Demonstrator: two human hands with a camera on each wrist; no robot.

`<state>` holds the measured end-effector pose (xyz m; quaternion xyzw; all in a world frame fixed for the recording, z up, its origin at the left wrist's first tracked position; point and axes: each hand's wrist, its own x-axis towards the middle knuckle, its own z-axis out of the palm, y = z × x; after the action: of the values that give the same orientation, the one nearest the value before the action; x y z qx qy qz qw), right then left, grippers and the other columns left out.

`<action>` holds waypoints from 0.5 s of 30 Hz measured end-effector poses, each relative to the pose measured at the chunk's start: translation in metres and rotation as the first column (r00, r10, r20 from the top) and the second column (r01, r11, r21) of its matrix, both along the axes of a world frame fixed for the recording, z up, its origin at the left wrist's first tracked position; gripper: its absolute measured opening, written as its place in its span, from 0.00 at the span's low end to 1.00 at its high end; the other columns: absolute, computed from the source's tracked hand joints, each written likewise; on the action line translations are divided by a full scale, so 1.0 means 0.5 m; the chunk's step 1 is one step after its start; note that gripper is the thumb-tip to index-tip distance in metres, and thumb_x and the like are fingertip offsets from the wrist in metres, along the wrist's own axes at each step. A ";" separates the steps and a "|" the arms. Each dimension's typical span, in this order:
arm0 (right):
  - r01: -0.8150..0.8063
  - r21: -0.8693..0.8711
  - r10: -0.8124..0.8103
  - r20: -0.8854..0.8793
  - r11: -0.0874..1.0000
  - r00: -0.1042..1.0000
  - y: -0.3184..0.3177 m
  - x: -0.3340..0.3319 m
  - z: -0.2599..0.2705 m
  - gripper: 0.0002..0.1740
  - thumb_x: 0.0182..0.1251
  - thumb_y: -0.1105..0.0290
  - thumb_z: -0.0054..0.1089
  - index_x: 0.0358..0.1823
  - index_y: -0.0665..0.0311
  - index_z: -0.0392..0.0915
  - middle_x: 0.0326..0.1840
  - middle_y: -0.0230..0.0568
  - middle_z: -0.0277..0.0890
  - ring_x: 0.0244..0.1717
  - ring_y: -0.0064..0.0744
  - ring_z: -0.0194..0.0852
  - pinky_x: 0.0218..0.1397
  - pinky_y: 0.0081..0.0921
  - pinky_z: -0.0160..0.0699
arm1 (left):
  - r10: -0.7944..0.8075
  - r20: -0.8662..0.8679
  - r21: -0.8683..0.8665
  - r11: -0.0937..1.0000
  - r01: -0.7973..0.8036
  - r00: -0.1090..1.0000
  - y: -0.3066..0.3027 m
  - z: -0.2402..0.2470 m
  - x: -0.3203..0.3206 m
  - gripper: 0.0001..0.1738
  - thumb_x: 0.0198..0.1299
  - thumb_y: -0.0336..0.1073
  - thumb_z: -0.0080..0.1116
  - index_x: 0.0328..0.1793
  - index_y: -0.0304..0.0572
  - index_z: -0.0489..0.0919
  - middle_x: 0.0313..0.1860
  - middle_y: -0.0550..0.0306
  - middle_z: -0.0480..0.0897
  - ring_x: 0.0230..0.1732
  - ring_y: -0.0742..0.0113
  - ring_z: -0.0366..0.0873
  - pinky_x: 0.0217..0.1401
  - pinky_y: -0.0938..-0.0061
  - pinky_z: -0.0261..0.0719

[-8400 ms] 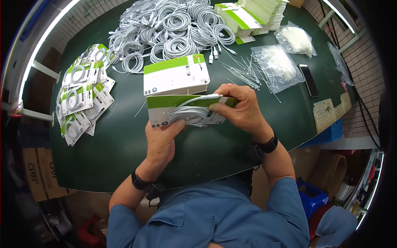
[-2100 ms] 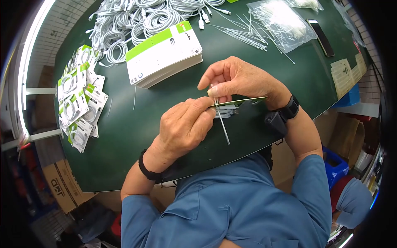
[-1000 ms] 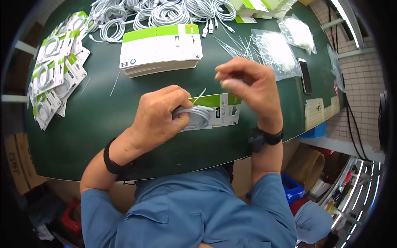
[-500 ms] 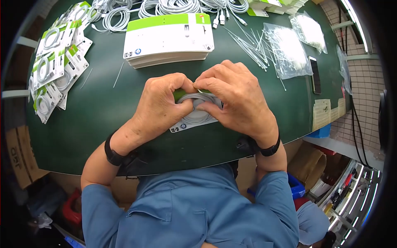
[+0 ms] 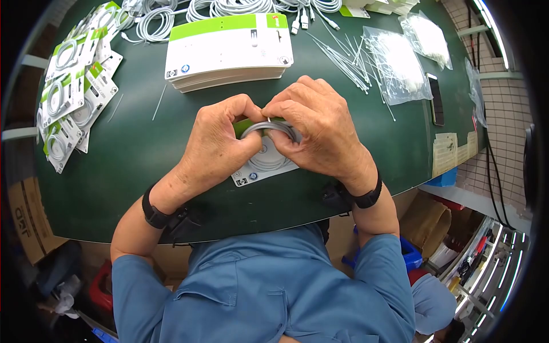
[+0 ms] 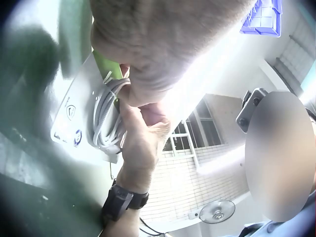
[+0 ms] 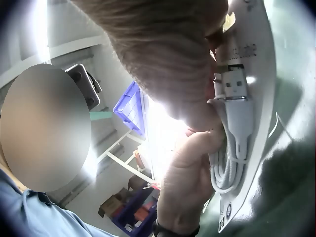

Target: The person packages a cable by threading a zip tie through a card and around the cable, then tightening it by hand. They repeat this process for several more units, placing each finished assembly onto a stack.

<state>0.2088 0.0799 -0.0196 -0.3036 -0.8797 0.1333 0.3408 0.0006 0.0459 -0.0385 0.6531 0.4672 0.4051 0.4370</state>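
Near edge: we see a person in a blue shirt (image 5: 257, 286) at the middle of the bench's (image 5: 246, 212) near edge, a black band (image 5: 153, 208) on each wrist.
Left hand: the left hand (image 5: 220, 137) grips the card (image 5: 264, 155) and cable (image 5: 274, 126) from the left, thumb over the coil, fingers curled.
Right hand: the right hand (image 5: 317, 128) pinches the same coil from the right, thumb in front; the two forefingers meet at the card's green top. We cannot tell whether either holds the tie end (image 6: 107, 76) there.
Card: held in from the near edge; we cannot tell whether it touches the bench.
Cable: coiled against the card's face, its USB plug (image 7: 236, 84) beside the right hand.
Left of the hands: two single ties (image 5: 159, 102) lie apart.
Stack: beyond the hands we have a stack (image 5: 229, 51) of white-and-green cards.
Left edge: packed cards (image 5: 71, 80) overlap, cables on them.
Right edge: paper (image 5: 445, 154) near the corner, then a phone (image 5: 436, 100); inward of it, a bag (image 5: 397, 66) beside loose ties (image 5: 343, 62), and farther, a second bag (image 5: 424, 41).
Far edge: coiled cables (image 5: 229, 8) in a heap, more cards (image 5: 389, 7) to its right.
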 end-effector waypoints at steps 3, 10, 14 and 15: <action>0.002 0.014 -0.002 0.015 1.000 1.000 0.001 0.001 -0.002 0.20 0.44 0.77 0.79 0.41 0.58 0.86 0.38 0.32 0.84 0.38 0.37 0.80 0.42 0.34 0.75 | 0.021 0.069 -0.055 0.998 -0.017 0.997 -0.002 -0.002 0.001 0.09 0.52 0.20 0.63 0.41 0.32 0.84 0.32 0.54 0.86 0.35 0.73 0.81 0.40 0.72 0.80; -0.083 -0.231 0.064 -0.087 0.969 0.994 0.009 0.014 -0.003 0.12 0.55 0.75 0.78 0.41 0.64 0.86 0.36 0.36 0.84 0.40 0.39 0.82 0.43 0.34 0.80 | -0.038 0.004 -0.089 0.995 0.039 0.999 -0.004 -0.009 -0.003 0.08 0.53 0.22 0.62 0.41 0.31 0.82 0.32 0.52 0.85 0.33 0.72 0.79 0.39 0.71 0.79; -0.040 -0.298 0.022 -0.062 0.954 0.998 0.004 0.009 -0.007 0.08 0.61 0.75 0.76 0.39 0.66 0.85 0.35 0.38 0.84 0.39 0.40 0.83 0.41 0.35 0.81 | -0.070 -0.001 -0.134 0.989 0.069 0.998 -0.002 -0.010 -0.004 0.07 0.54 0.22 0.62 0.39 0.31 0.81 0.31 0.53 0.84 0.33 0.72 0.78 0.38 0.71 0.79; -0.019 -0.304 0.006 -0.043 0.952 0.999 0.002 0.006 -0.008 0.07 0.63 0.75 0.75 0.38 0.66 0.84 0.35 0.39 0.84 0.38 0.41 0.83 0.40 0.35 0.81 | -0.079 -0.003 -0.155 0.985 0.078 0.997 -0.002 -0.011 -0.004 0.06 0.54 0.22 0.61 0.39 0.31 0.80 0.30 0.54 0.83 0.33 0.73 0.78 0.38 0.71 0.78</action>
<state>0.2119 0.0811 -0.0234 -0.3442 -0.8432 0.2758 0.3074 -0.0015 0.0448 -0.0438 0.6371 0.4732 0.3471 0.4997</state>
